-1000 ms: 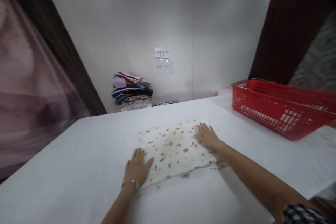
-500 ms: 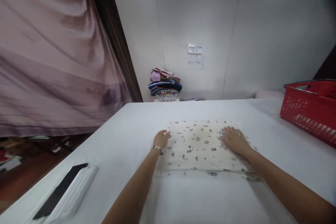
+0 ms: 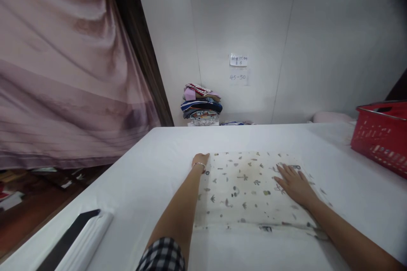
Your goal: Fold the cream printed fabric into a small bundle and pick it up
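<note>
A cream cloth printed with small leaf and plant shapes lies flat on the white table, folded into a rough rectangle. At its far left corner, my left hand has its fingers closed on the edge, a bracelet round the wrist. My right hand lies palm down on the cloth's right part, fingers spread and holding nothing. Along the near side, the cloth's edge is slightly rumpled.
A red plastic basket stands at the table's right side. On the left lie a dark strip and a white roll. Folded fabrics are stacked beyond the table, before a wall with paper labels. A pink curtain hangs left.
My left hand has moved away from me to the cloth's far left corner and closed there. My right hand still rests flat on the cloth. The camera view has shifted slightly.
</note>
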Available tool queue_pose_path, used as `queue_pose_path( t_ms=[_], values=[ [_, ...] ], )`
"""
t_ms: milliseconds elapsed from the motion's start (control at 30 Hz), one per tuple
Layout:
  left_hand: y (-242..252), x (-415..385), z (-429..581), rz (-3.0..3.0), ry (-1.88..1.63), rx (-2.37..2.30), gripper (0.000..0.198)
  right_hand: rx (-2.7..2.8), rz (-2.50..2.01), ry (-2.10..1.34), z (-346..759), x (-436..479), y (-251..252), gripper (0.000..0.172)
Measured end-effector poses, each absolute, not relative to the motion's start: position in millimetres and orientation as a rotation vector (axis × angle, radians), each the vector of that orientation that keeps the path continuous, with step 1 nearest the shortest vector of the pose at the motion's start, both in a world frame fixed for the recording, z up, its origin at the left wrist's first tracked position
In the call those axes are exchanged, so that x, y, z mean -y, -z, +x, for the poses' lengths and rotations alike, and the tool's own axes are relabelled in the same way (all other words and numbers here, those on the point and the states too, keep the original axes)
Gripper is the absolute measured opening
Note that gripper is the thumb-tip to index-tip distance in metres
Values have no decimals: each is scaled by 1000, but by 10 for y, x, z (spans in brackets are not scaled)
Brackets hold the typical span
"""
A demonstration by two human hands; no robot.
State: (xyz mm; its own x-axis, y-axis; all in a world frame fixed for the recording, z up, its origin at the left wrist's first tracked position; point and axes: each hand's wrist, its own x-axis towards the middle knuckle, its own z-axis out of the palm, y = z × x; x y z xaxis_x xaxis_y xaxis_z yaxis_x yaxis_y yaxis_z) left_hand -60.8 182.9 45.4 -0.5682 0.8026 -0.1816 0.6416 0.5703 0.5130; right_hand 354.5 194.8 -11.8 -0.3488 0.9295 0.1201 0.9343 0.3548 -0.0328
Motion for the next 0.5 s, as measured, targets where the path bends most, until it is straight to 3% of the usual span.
queue_pose_path(
  t_ms=[500],
  values=[
    [-550,-1921,-777,1053,-528,-2383,34,2462,-1686,7,3580,-1934,152,71]
  ],
)
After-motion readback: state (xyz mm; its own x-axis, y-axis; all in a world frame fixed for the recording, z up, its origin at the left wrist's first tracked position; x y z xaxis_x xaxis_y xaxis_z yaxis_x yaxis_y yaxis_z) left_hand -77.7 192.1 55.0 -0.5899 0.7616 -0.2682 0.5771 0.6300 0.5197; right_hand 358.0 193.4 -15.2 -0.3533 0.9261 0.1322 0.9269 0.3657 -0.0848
